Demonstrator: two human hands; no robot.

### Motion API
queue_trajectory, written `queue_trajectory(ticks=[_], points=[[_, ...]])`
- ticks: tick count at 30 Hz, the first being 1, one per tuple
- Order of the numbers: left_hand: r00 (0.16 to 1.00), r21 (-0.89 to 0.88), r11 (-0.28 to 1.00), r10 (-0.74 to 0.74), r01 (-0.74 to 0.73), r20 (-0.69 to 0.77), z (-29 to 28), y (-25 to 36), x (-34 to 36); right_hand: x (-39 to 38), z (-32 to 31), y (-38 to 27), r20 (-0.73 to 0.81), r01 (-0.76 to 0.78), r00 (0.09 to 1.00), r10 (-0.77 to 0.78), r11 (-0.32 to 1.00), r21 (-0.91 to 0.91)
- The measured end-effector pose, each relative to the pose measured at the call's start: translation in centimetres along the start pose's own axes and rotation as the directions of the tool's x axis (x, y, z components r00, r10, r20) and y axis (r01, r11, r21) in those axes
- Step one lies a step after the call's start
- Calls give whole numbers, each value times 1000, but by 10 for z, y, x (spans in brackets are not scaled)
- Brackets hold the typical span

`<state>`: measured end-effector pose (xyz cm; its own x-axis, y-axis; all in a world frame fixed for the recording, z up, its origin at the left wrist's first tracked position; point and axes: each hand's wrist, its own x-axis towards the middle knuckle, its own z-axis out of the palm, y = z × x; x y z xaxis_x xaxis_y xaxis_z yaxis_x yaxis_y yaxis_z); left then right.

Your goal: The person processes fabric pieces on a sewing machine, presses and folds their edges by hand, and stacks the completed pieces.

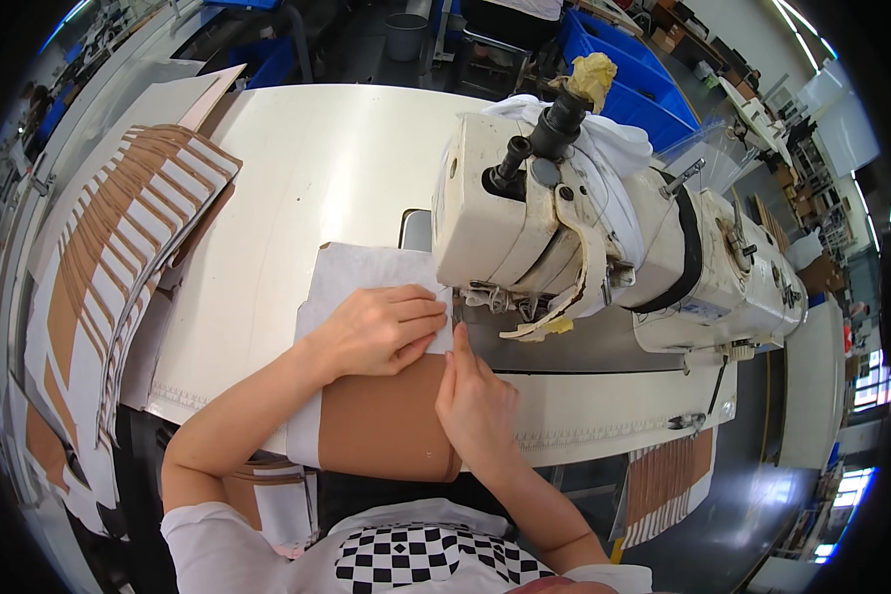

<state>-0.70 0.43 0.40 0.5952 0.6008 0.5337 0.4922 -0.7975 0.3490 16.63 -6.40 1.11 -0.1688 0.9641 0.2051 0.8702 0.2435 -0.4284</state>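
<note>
A brown panel (381, 421) with a white sheet-like part (366, 272) lies on the sewing machine's table, in front of and left of the needle area. My left hand (391, 332) rests on the white part, its fingers bent and close together at the edge beside the presser foot. My right hand (477, 401) grips the panel's right edge, index finger pointing up toward the needle and thumb alongside. The sewing machine's white head (505, 208) stands just beyond both hands. Its needle tip is too small to make out.
At the left lies a fanned stack of brown and white pieces (119, 257). Similar pieces (668, 485) hang below the table's right front edge. White cloth (619, 148) drapes over the machine. Behind the table (346, 139) stand blue bins (624, 69) and a grey bucket (406, 38).
</note>
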Motion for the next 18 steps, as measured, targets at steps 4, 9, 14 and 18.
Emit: queue_trajectory(ticks=[4,9,14,18], points=[[1000,-23,1000,-3,3,-13,3,0,-1,0,0,-1,-4,-2,1000,2,1000,-3],[998,-24,998,56,-56,21,1,1,-2,-2,1,2,-19,1,1000,0,1000,13],[1000,7,1000,-10,10,-20,2,-1,1,1,1,0,2,0,1000,0,1000,-12],[1000,14,1000,0,0,-20,5,-3,0,1,2,2,-25,7,1000,-7,1000,6]])
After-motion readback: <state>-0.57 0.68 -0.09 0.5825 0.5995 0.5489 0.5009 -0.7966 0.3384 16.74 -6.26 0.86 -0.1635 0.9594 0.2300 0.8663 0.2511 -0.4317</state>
